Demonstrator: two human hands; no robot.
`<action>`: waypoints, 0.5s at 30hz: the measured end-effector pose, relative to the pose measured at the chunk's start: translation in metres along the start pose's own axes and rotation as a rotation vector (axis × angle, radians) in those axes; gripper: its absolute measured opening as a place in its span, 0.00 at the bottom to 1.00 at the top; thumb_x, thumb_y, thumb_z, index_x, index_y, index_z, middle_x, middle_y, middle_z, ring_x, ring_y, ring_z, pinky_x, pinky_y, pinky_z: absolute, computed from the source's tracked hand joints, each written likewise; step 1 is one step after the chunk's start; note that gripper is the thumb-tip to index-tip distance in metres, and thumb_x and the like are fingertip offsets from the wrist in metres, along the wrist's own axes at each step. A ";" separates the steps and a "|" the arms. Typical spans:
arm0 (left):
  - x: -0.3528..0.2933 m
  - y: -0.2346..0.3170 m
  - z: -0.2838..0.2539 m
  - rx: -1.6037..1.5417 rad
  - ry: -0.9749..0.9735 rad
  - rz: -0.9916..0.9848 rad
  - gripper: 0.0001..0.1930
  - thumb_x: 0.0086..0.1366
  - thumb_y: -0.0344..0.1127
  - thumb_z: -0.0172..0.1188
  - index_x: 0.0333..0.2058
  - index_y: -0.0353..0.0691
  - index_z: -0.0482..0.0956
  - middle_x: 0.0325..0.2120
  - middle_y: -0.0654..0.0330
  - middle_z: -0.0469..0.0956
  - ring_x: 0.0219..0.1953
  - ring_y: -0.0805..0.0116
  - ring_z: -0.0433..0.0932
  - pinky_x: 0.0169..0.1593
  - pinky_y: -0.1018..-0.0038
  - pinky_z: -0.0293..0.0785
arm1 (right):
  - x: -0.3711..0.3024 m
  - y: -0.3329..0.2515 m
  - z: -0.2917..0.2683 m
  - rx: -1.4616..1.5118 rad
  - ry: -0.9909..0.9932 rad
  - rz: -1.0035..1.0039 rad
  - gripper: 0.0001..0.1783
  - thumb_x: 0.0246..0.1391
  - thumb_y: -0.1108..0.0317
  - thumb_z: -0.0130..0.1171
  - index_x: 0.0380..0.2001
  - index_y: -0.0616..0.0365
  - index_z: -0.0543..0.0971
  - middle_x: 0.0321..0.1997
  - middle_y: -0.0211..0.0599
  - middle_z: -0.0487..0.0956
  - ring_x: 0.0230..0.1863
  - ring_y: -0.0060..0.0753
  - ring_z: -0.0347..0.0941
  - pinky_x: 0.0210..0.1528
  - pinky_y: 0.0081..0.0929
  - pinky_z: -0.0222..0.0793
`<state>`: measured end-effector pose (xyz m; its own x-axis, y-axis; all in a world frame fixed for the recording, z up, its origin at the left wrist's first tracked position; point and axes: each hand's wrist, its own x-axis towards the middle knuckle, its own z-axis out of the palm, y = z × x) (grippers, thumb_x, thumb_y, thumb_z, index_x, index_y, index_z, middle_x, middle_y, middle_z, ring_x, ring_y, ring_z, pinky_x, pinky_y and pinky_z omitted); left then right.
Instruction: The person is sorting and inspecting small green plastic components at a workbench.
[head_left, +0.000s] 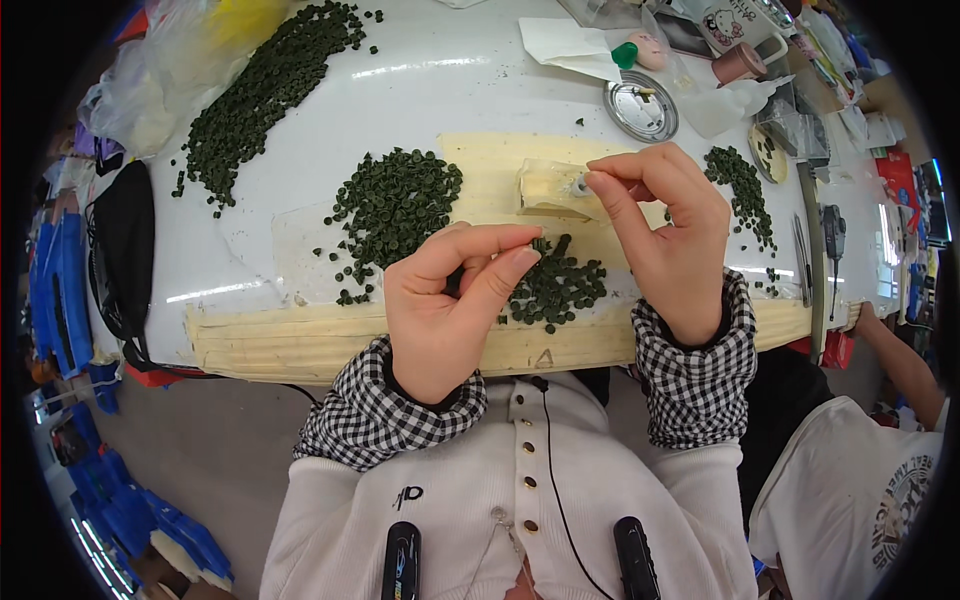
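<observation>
My left hand (440, 300) is closed in a pinch, thumb and forefinger tips together on a small dark green part, mostly covered by the fingertips. Just below those fingertips lies a small pile of dark green rubber-like parts (565, 290). My right hand (675, 230) also pinches, holding a small greyish piece (579, 186) whose kind I cannot make out. It is at the right end of a small cream block-like holder (540, 201) wrapped in tape. To the left of my left hand sits a larger heap of the same green parts (400, 200).
A long heap of green parts (260, 105) runs along the far left, beside clear plastic bags (170, 80). At the back right are a round metal lid (640, 106), a white squeeze bottle (722, 105) and another green pile (740, 190). Tweezers (802, 260) lie near the right edge. A co-worker's arm (900, 360) is at right.
</observation>
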<state>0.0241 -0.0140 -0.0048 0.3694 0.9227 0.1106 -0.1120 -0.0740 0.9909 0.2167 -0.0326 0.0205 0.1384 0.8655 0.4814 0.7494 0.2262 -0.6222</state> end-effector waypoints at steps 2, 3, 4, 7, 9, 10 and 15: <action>-0.001 0.000 -0.001 0.000 -0.004 -0.010 0.09 0.57 0.23 0.61 0.38 0.32 0.81 0.18 0.72 0.65 0.21 0.85 0.56 0.26 0.86 0.54 | 0.002 -0.014 -0.009 -0.032 0.120 -0.051 0.05 0.44 0.76 0.65 0.28 0.62 0.80 0.25 0.35 0.76 0.25 0.27 0.70 0.28 0.21 0.66; -0.001 0.000 -0.002 -0.002 -0.004 -0.014 0.09 0.58 0.23 0.61 0.38 0.32 0.80 0.19 0.73 0.65 0.22 0.85 0.57 0.27 0.86 0.54 | 0.002 -0.022 -0.014 -0.047 0.179 -0.079 0.06 0.44 0.77 0.65 0.28 0.63 0.80 0.25 0.34 0.76 0.25 0.26 0.70 0.28 0.21 0.66; -0.002 0.001 -0.002 -0.006 -0.013 -0.023 0.08 0.59 0.23 0.60 0.38 0.32 0.80 0.19 0.73 0.65 0.23 0.84 0.57 0.28 0.85 0.54 | -0.002 -0.031 -0.019 0.000 0.257 -0.079 0.05 0.44 0.78 0.65 0.28 0.64 0.80 0.27 0.35 0.76 0.27 0.26 0.71 0.29 0.20 0.66; 0.000 0.000 0.000 -0.005 0.000 0.012 0.09 0.56 0.22 0.62 0.38 0.32 0.81 0.17 0.72 0.63 0.20 0.84 0.56 0.26 0.85 0.55 | -0.001 -0.033 -0.020 0.146 0.100 -0.194 0.04 0.48 0.78 0.62 0.29 0.66 0.78 0.28 0.36 0.76 0.28 0.26 0.72 0.30 0.20 0.67; 0.000 0.000 0.000 0.003 -0.005 0.016 0.09 0.56 0.22 0.62 0.37 0.32 0.81 0.17 0.71 0.63 0.20 0.83 0.56 0.26 0.84 0.55 | -0.004 -0.026 -0.009 0.315 -0.009 -0.110 0.03 0.52 0.77 0.59 0.30 0.67 0.76 0.29 0.37 0.76 0.29 0.26 0.73 0.31 0.19 0.69; -0.001 0.001 0.000 0.009 -0.002 0.016 0.09 0.56 0.22 0.62 0.37 0.33 0.81 0.17 0.71 0.63 0.20 0.83 0.56 0.26 0.84 0.55 | -0.006 -0.027 -0.008 0.379 -0.058 -0.071 0.05 0.55 0.76 0.55 0.33 0.68 0.74 0.32 0.39 0.75 0.32 0.27 0.74 0.35 0.20 0.69; 0.000 0.001 0.000 0.000 -0.008 0.010 0.09 0.56 0.22 0.62 0.37 0.33 0.81 0.16 0.71 0.62 0.20 0.82 0.57 0.27 0.84 0.55 | -0.009 -0.031 -0.006 0.503 -0.212 0.036 0.08 0.63 0.73 0.45 0.38 0.69 0.68 0.37 0.42 0.72 0.40 0.32 0.77 0.45 0.24 0.74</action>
<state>0.0242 -0.0146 -0.0042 0.3754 0.9190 0.1208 -0.1156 -0.0829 0.9898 0.1961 -0.0504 0.0392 -0.0141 0.9361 0.3515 0.3369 0.3354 -0.8798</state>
